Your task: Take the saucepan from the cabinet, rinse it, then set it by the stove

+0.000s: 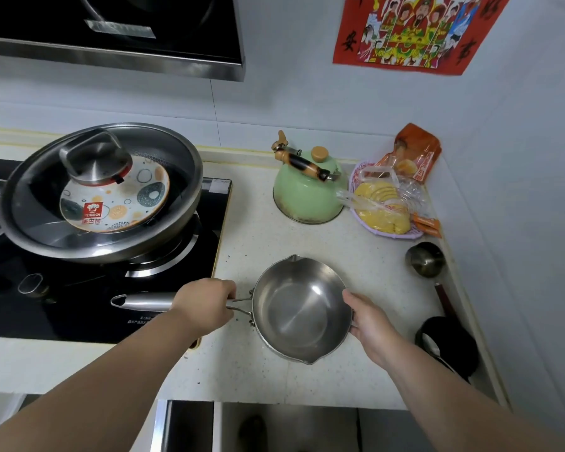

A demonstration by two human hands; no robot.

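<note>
Now left hand (206,305) clamps the saucepan (294,316) handle, right hand (369,321) clasps its rim; wok (185,171) holds a plate (134,205)

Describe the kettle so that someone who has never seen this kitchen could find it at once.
Start at the black stove, then move right onto the pale countertop. Against the back edge, left of a lilac basket, stands the kettle. It is the only mint-green thing there, with a striped handle and tan knob.
</note>
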